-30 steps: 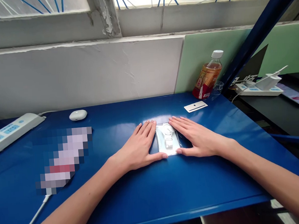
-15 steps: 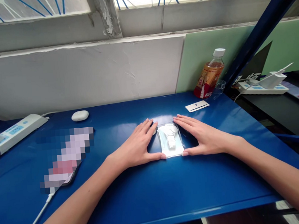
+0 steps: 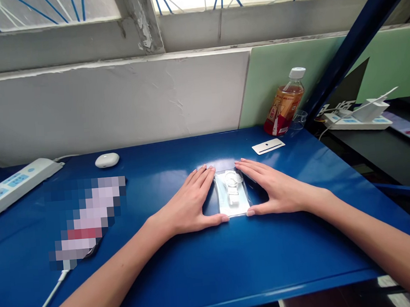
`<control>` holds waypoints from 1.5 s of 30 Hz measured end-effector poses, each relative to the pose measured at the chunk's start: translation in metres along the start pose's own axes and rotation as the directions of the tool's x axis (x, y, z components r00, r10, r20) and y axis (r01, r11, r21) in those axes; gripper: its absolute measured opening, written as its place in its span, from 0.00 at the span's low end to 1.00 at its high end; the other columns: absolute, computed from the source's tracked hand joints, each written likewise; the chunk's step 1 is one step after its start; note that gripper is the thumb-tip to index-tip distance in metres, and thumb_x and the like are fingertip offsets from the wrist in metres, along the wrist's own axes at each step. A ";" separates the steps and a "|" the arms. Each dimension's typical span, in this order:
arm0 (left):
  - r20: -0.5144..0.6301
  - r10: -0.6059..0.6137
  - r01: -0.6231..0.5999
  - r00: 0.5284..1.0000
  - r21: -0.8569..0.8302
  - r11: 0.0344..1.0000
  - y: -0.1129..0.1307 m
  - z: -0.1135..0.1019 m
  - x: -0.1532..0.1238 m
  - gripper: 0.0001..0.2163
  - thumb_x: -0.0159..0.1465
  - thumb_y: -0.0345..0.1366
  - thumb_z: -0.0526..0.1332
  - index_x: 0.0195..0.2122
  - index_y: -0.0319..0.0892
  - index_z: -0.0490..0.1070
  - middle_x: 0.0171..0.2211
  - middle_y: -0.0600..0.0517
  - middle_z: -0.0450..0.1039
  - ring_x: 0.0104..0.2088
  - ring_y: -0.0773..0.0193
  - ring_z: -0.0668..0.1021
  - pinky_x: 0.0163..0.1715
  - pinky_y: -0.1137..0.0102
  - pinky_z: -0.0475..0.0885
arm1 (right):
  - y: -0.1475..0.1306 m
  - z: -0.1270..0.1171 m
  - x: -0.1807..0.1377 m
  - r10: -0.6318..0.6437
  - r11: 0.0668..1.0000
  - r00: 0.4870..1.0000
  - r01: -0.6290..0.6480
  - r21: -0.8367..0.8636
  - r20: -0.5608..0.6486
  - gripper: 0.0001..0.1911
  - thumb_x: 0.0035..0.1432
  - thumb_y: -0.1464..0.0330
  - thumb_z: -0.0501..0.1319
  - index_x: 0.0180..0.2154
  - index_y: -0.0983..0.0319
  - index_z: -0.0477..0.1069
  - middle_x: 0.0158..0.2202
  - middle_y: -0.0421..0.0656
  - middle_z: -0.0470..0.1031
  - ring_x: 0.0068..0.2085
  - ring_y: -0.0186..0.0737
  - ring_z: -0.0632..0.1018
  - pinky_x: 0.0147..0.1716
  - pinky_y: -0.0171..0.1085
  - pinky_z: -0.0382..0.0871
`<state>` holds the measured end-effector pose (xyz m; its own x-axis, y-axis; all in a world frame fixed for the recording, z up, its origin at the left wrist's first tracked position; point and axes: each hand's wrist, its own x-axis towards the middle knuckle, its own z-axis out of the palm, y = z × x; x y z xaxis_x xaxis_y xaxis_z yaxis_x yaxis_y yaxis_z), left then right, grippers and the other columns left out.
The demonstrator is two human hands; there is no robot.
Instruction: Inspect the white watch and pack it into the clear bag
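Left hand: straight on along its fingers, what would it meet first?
Probably the back wall, near its white-green seam; the left hand would likely clear the right hand, though depth is unclear.

Compared with a second ago, the right hand [image 3: 286, 192] sits slightly farther toward 3 o'clock, its fingertips now a little farther from those of the left hand [image 3: 186, 204]. More of the clear packet [image 3: 223, 200] shows toward 2 o'clock, and the white coil [image 3: 233, 182] seen in it is less covered by the right fingers. The packet's near edge lies a touch closer to 6 o'clock, as do both thumbs. Against half a second ago, the coil's ring reads more distinctly.
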<state>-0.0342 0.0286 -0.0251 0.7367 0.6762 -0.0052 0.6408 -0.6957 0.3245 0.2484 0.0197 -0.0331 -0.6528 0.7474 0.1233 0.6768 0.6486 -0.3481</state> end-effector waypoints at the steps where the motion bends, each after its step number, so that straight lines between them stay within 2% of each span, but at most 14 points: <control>1: -0.001 -0.002 0.002 1.000 -0.002 1.000 0.000 0.000 0.000 0.50 0.60 0.65 0.57 0.72 0.33 0.41 0.71 0.35 0.43 0.71 0.42 0.48 0.68 0.49 0.48 | 0.000 0.000 0.000 -0.003 1.000 1.000 0.003 0.004 0.000 0.56 0.52 0.44 0.65 0.70 0.67 0.46 0.70 0.61 0.52 0.70 0.63 0.54 0.64 0.60 0.57; 6: -0.018 -0.013 0.013 1.000 -0.001 1.000 -0.001 0.001 -0.001 0.49 0.60 0.65 0.58 0.71 0.34 0.45 0.71 0.35 0.43 0.71 0.42 0.48 0.68 0.49 0.50 | 0.002 0.001 -0.001 0.000 1.000 1.000 0.000 0.013 0.017 0.55 0.53 0.44 0.64 0.70 0.67 0.47 0.70 0.60 0.51 0.70 0.62 0.53 0.65 0.58 0.56; 11: -0.028 -0.005 0.005 1.000 -0.011 1.000 0.000 0.002 0.000 0.49 0.60 0.64 0.58 0.71 0.35 0.44 0.71 0.34 0.45 0.70 0.41 0.50 0.67 0.48 0.49 | 0.001 0.000 -0.001 0.002 1.000 1.000 -0.002 0.014 0.006 0.56 0.52 0.44 0.65 0.70 0.66 0.47 0.70 0.60 0.51 0.70 0.63 0.54 0.64 0.60 0.57; 16: -0.017 -0.014 0.014 1.000 -0.013 1.000 0.000 0.001 0.000 0.50 0.60 0.64 0.58 0.71 0.34 0.43 0.71 0.34 0.44 0.71 0.42 0.49 0.68 0.49 0.49 | 0.002 -0.002 -0.001 -0.012 0.999 1.000 0.012 -0.037 0.021 0.54 0.54 0.43 0.62 0.70 0.68 0.48 0.70 0.60 0.52 0.70 0.61 0.54 0.65 0.58 0.57; 24: -0.034 -0.002 0.002 0.999 -0.017 1.000 -0.003 0.004 -0.001 0.49 0.60 0.64 0.58 0.72 0.38 0.40 0.71 0.38 0.44 0.71 0.43 0.49 0.68 0.50 0.48 | 0.003 0.001 -0.002 -0.072 0.992 0.997 0.075 -0.103 0.029 0.49 0.58 0.44 0.60 0.70 0.63 0.48 0.71 0.55 0.52 0.70 0.60 0.53 0.66 0.58 0.54; 29: -0.036 0.009 -0.009 0.999 -0.009 1.000 -0.002 0.004 0.000 0.48 0.60 0.65 0.57 0.72 0.38 0.43 0.71 0.38 0.47 0.71 0.44 0.51 0.68 0.50 0.48 | 0.002 0.003 -0.004 -0.079 0.991 0.997 0.079 -0.111 0.007 0.49 0.59 0.45 0.59 0.71 0.62 0.46 0.71 0.54 0.50 0.69 0.61 0.56 0.65 0.59 0.56; 38: -0.017 0.002 -0.002 1.000 -0.002 1.000 -0.001 0.002 0.001 0.48 0.61 0.65 0.56 0.71 0.37 0.44 0.71 0.38 0.47 0.70 0.44 0.51 0.68 0.51 0.48 | 0.000 0.002 -0.003 -0.068 0.989 0.997 0.073 -0.128 0.041 0.49 0.60 0.43 0.56 0.70 0.67 0.48 0.70 0.58 0.52 0.69 0.61 0.56 0.65 0.58 0.56; 45: 0.009 0.001 -0.001 1.000 0.054 0.999 -0.001 0.002 -0.001 0.48 0.62 0.66 0.53 0.72 0.36 0.41 0.71 0.38 0.46 0.71 0.44 0.50 0.68 0.48 0.41 | 0.000 0.001 -0.003 -0.062 0.989 0.997 0.066 -0.129 0.034 0.52 0.59 0.42 0.56 0.70 0.69 0.46 0.69 0.60 0.53 0.69 0.60 0.57 0.64 0.57 0.58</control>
<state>-0.0351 0.0287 -0.0272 0.7392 0.6733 -0.0139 0.6506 -0.7086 0.2730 0.2501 0.0175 -0.0343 -0.7050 0.7001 0.1131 0.6702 0.7099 -0.2166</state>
